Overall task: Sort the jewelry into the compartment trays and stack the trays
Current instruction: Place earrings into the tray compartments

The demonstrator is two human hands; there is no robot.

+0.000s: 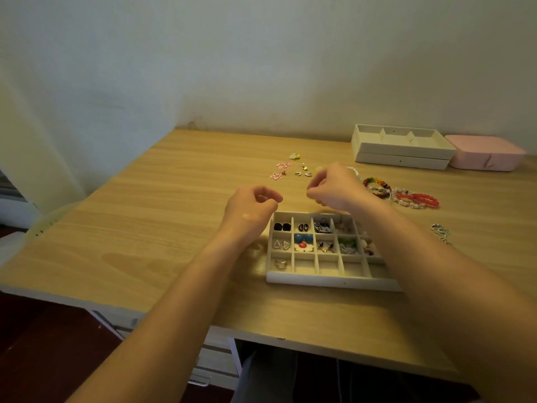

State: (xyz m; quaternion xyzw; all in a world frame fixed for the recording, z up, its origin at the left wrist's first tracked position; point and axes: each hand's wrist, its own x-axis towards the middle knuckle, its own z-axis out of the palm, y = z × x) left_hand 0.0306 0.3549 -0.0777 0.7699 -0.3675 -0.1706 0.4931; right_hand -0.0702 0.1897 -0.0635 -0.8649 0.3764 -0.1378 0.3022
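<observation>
Above the white plastic compartment tray (pixel 319 279) at frame centre, fingers of the right hand (pixel 334 187) pinch a small pale piece (pixel 317 201); the left hand (pixel 252 205) is curled, content unclear. Better to lower the piece slowly into an empty cell

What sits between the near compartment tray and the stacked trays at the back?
Head view: a cluster of beaded bracelets on the table, beside the right hand.

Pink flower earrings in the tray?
No, the pink flower earrings lie on the table, beyond the tray.
</observation>
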